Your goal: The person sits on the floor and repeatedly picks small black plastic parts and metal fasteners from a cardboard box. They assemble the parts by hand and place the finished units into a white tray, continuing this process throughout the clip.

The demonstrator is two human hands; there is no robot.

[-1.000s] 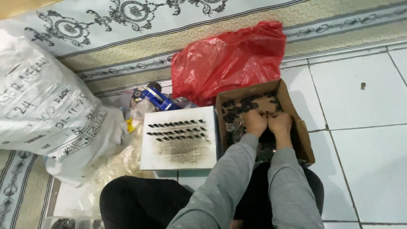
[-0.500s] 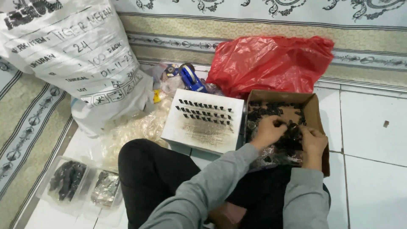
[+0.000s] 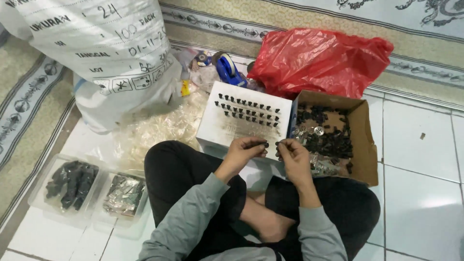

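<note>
Left hand (image 3: 245,150): fingers curled, pinching a small black plastic part (image 3: 265,144) at the fingertips. Right hand (image 3: 292,155): fingers curled, pinching another small dark piece; its shape is too small to tell. Both hover at the near edge of a white foam block (image 3: 227,126), flat, rectangular, studded with rows of black pegs. Just right: open brown cardboard box (image 3: 363,140) of black parts and shiny metal discs. Behind: crumpled glossy red plastic bag (image 3: 321,60). Left: large white woven sack (image 3: 104,53); clear plastic trays (image 3: 41,191) on white tile.
</note>
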